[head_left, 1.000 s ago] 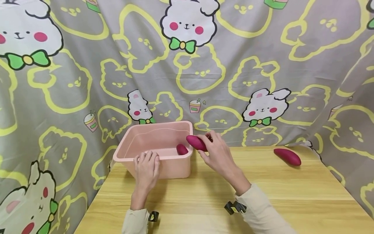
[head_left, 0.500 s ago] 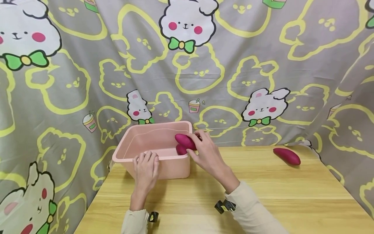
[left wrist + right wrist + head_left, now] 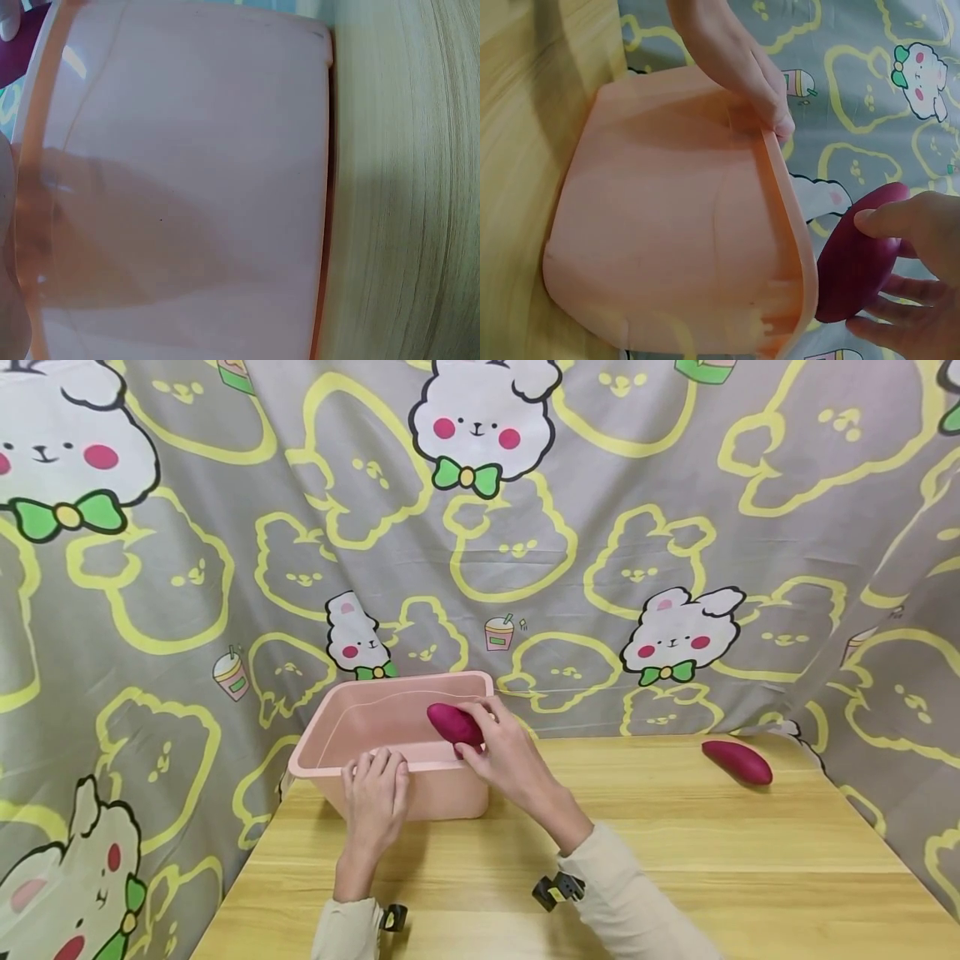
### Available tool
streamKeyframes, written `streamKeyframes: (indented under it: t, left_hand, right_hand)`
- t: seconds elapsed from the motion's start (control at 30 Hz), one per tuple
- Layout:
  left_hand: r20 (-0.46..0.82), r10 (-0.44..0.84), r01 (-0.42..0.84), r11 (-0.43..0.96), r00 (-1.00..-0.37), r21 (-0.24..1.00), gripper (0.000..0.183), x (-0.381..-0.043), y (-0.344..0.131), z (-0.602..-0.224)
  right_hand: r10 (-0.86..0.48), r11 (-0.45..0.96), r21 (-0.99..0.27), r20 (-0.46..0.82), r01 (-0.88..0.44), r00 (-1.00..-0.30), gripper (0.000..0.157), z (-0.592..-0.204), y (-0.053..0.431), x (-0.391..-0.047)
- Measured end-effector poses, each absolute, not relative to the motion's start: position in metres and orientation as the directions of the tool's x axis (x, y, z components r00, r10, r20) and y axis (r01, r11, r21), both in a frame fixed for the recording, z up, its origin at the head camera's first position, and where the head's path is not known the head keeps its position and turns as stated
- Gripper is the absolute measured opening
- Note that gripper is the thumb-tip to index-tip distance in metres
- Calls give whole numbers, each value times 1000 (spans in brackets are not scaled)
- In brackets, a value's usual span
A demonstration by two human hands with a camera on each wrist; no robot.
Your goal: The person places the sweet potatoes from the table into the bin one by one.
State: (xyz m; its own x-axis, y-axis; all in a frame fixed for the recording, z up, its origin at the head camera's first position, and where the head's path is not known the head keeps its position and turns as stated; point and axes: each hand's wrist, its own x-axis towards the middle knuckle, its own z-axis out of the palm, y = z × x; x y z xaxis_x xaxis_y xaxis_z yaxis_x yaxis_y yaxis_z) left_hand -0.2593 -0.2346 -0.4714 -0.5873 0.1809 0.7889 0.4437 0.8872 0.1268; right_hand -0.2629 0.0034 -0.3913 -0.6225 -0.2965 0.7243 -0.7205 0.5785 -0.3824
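A pink plastic tub [image 3: 442, 795] stands at the back left of the table. My left hand [image 3: 377, 797] grips its front rim, fingers hooked over the edge. In my right hand [image 3: 510, 756], a purple sweet potato [image 3: 452, 724] is pinched between thumb and fingers, over the tub's right end. The right wrist view has the same sweet potato [image 3: 859, 255] beyond the rim, thumb on one side and fingers on the other. Another sweet potato inside the tub is mostly hidden behind the held one. The left wrist view is filled by the tub's outer wall [image 3: 187, 187].
A further purple sweet potato [image 3: 737, 762] lies at the back right of the wooden table [image 3: 675, 843]. A patterned grey cloth [image 3: 570, 593] hangs right behind the table and along both sides.
My right hand has carried the sweet potato leftward, from beside the tub's right rim to over its inside. The left hand has stayed on the front rim.
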Motion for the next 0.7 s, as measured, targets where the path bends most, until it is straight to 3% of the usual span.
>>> streamKeyframes:
  t: [0.7]
  left_hand:
    - [788, 181, 442, 888, -588, 125, 31, -259, -233, -472]
  right_hand:
    - [-367, 609, -334, 686, -720, -628, 48, -405, -15, -267]
